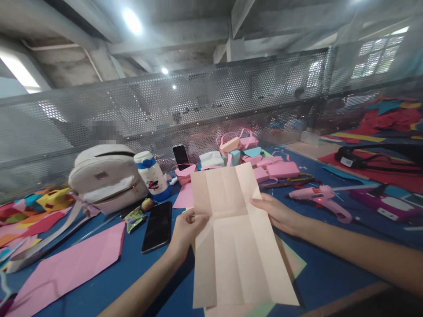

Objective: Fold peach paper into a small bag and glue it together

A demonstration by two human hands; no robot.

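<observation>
While left hand (187, 229) and right hand (280, 213) pinch the creased peach paper sheet (238, 251) at opposite edges over the table (95, 284), fingers nearly closed, uneven pulling could tear a crease.

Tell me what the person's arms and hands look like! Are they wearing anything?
The left hand and right hand wear no gloves, and no rings show. The left forearm and right forearm look slim, with no sleeve, watch or bracelet in view. The nails are too small to make out.
</observation>
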